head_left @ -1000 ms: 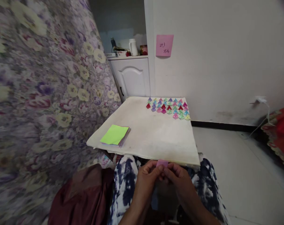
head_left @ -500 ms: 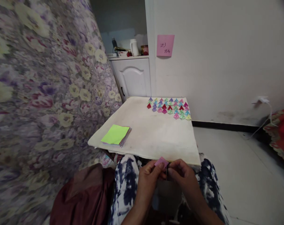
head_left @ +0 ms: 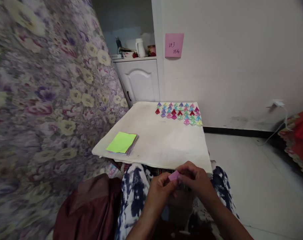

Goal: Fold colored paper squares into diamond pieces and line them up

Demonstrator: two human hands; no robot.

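Observation:
Between my two hands, just in front of the table's near edge, is a small folded piece of pink paper (head_left: 173,175). My left hand (head_left: 162,186) pinches its left side with thumb and fingers. On its right side the fingertips of my right hand (head_left: 193,176) close on the paper too. The lower part of the paper is hidden by my thumbs. A stack of square coloured paper (head_left: 121,142), bright green on top, lies at the table's left front. Several small folded paper pieces (head_left: 179,113) in many colours stand in rows at the far right of the table.
The cream-covered table (head_left: 153,140) stands before my knees. A flowered curtain (head_left: 53,100) hangs on the left, near a maroon cloth (head_left: 88,206). Behind are a white cabinet (head_left: 138,80) and a wall with a pink note (head_left: 174,45). A charger cable (head_left: 286,116) hangs at right.
My right hand has moved in to the left and now grips the pink paper, which has tilted and looks smaller. The whole view has shifted slightly.

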